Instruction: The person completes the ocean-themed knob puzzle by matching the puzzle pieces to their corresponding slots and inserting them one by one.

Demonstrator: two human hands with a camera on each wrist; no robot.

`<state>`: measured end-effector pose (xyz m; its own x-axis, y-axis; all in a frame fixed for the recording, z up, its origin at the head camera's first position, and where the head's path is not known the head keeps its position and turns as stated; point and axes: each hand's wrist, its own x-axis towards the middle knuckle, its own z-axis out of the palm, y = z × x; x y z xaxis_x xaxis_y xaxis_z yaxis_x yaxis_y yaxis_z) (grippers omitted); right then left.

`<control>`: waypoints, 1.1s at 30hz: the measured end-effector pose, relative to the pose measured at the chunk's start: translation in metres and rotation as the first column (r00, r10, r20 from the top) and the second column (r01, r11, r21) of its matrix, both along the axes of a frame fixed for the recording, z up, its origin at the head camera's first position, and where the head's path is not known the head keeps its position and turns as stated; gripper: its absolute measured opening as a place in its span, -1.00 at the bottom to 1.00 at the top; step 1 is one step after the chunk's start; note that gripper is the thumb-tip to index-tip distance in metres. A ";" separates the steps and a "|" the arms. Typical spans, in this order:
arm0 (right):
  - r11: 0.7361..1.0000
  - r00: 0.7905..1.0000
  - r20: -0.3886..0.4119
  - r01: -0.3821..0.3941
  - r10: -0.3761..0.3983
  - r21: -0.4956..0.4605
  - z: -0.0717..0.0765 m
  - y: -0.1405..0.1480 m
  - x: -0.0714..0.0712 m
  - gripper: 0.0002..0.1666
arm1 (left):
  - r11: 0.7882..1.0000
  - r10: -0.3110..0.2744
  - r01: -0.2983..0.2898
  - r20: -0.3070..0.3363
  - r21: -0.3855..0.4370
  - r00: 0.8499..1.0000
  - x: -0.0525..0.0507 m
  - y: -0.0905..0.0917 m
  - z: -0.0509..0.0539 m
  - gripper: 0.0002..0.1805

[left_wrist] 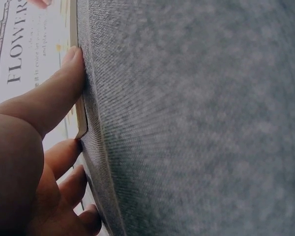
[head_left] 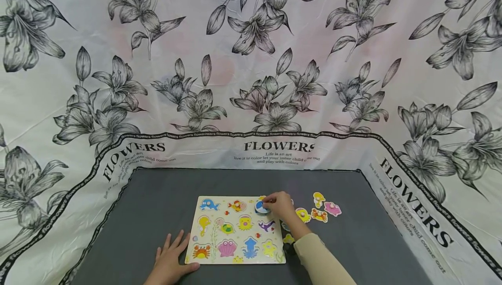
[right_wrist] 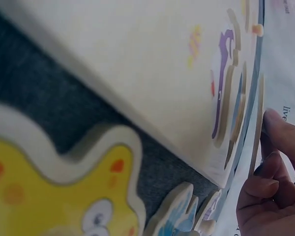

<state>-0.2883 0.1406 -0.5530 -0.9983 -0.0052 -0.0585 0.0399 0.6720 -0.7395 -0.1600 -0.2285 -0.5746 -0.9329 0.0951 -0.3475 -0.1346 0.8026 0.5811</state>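
Observation:
A light puzzle board [head_left: 219,256] printed with sea creatures lies on the dark mat. The right hand [head_left: 283,208] pinches a blue and white piece [head_left: 261,207] over the board's top right corner; in the right wrist view that hand [right_wrist: 275,182] holds the thin piece [right_wrist: 257,128] on edge, above the board [right_wrist: 137,64]. At the board's lower left corner rests the left hand [head_left: 169,261], fingers spread. The left wrist view has the left hand's [left_wrist: 44,128] thumb and a finger touching the board's edge [left_wrist: 82,118].
Right of the board lie loose pieces: a pink one [head_left: 332,208], an orange crab [head_left: 319,215], a yellow one [head_left: 303,215] and several more, some partly under the right arm. A yellow piece [right_wrist: 64,196] is close to the right wrist camera. Flower-printed cloth [head_left: 274,102] surrounds the mat [head_left: 157,198].

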 end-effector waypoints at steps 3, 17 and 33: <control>1.000 1.000 0.019 -0.009 0.009 0.000 -0.001 0.000 0.000 -0.89 | 1.000 -0.002 0.003 -0.014 0.006 1.000 0.001 0.000 0.000 0.25; 0.998 0.997 0.049 -0.060 0.058 0.029 -0.006 -0.003 -0.002 -0.89 | 1.000 0.005 -0.005 -0.017 0.009 1.000 0.002 0.002 0.005 0.24; 0.994 0.994 0.074 -0.090 0.086 0.057 -0.008 -0.006 -0.006 -0.90 | 1.000 0.013 -0.012 -0.033 0.018 0.999 0.004 0.002 0.006 0.27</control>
